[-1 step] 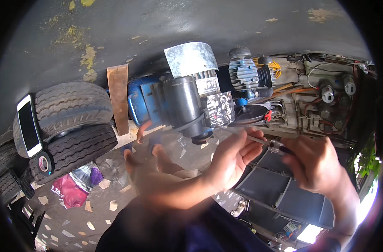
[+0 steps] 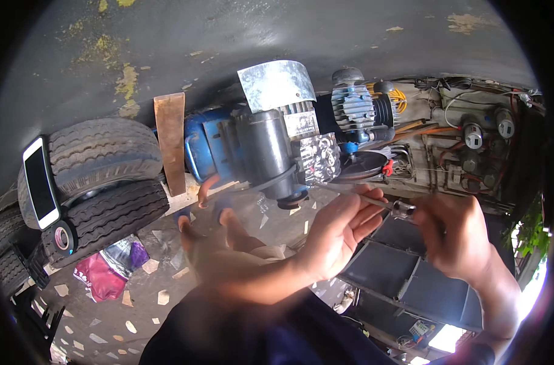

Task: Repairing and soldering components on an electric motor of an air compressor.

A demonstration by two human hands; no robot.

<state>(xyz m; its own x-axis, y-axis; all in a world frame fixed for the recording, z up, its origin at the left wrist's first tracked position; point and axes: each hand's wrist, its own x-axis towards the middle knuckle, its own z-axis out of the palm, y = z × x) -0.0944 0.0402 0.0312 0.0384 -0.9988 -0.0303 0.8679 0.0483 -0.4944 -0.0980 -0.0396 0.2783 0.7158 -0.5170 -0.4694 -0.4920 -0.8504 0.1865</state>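
Note:
My right hand (image 2: 453, 234) is closed around the handle of a screwdriver (image 2: 403, 210), whose clear collar shows beside the fingers. Its long thin shaft slants to the left toward the lower edge of the terminal box (image 2: 318, 159), and where the tip sits is too small to tell. My left hand (image 2: 332, 240) has the shaft between its thumb and loosely bent fingers, palm turned up. The box is on the side of a blue electric motor (image 2: 207, 146), next to a dark cylinder (image 2: 271, 146) and under a curved metal cover (image 2: 277, 85).
Stacked tires (image 2: 107, 152) stand at the left, with a white phone (image 2: 41, 182) and a tape roll (image 2: 63, 236) against them. A wooden board (image 2: 170, 143) leans beside the motor. A second motor (image 2: 353, 106) is behind at the right. A coloured cloth or bag (image 2: 110, 267) lies on the floor.
My right hand has turned a little on the screwdriver handle. My left hand has barely moved.

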